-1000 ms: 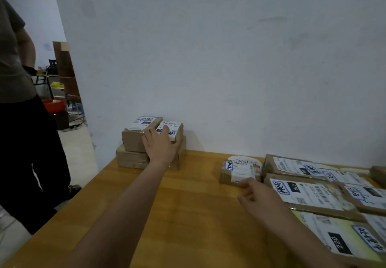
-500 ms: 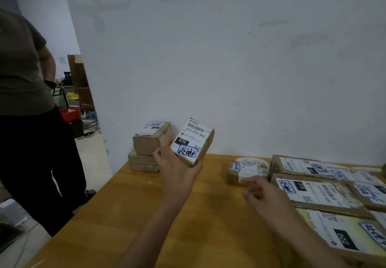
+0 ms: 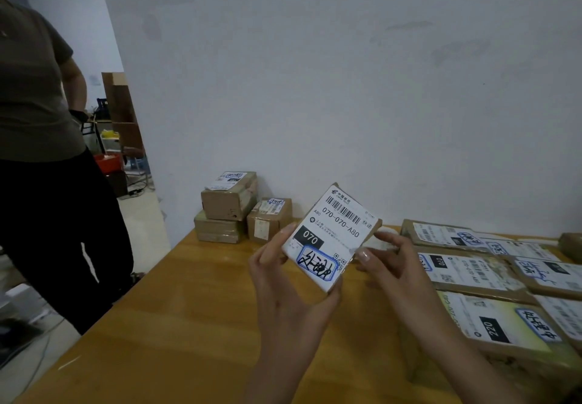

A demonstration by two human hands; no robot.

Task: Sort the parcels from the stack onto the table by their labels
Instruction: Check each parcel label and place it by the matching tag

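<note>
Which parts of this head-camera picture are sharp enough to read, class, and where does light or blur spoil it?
Head view: the held parcel is sharp, its 070 label legible; head view: light is dim and flat, without glare; head view: the far stack has labels too soft and small to read.

Scuffed white wall (image 3: pixel 346 88), pale floor (image 3: pixel 141 224) leftward.

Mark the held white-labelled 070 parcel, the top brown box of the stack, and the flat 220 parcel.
Held white-labelled 070 cardboard parcel (image 3: pixel 333 233): head view, middle of its label.
Top brown cardboard box of the stack (image 3: pixel 225 206): head view, front face.
Flat cardboard parcel labelled 220 (image 3: pixel 504 325): head view, label middle.
</note>
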